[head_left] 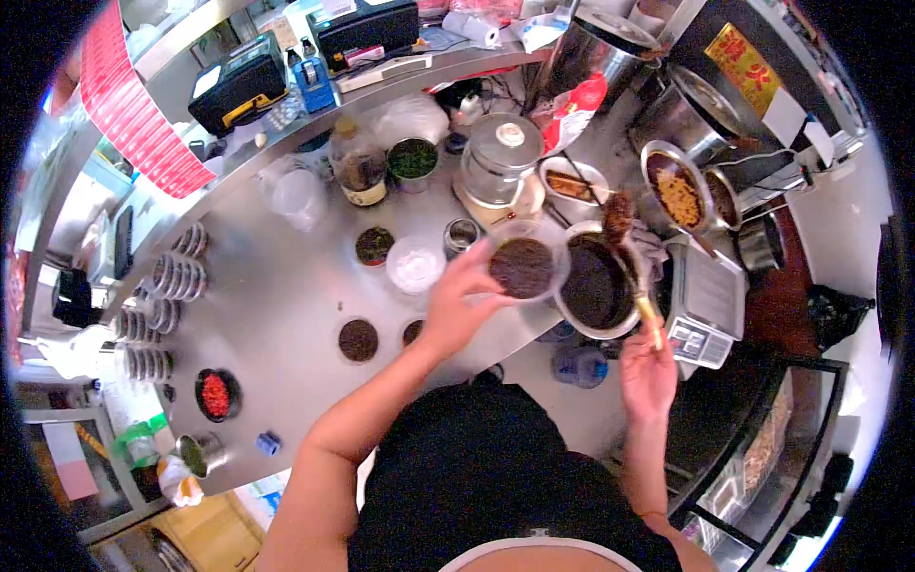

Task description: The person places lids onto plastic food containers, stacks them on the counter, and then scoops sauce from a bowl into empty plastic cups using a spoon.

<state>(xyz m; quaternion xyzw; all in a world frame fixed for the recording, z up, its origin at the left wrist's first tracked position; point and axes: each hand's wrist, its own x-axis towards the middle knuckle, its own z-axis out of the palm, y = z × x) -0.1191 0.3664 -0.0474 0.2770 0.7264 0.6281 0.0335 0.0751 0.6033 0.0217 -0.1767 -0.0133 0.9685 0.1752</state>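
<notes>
My left hand (462, 300) grips the rim of a clear plastic bowl (522, 267) with dark brown contents, tilted beside a white-rimmed pot of dark sauce (599, 286). In my right hand (648, 372) is the yellowish handle of a ladle (647, 310). Its far end, over the pot's back rim, carries dark reddish-brown food (618, 219); the scoop's exact shape is hidden. Left of my left hand stand a tub of white contents (416, 265) and a round bowl of dark contents (358, 340). Another dark bowl (413, 331) is partly covered by my forearm.
A white scale (705, 305) sits right of the pot. Behind it are metal bowls of food (675, 191) and large steel pots (691, 114). A glass-lidded pot (500, 162) stands at the back. Stacked bowls (179, 276) and a bowl of red pieces (217, 395) are at left.
</notes>
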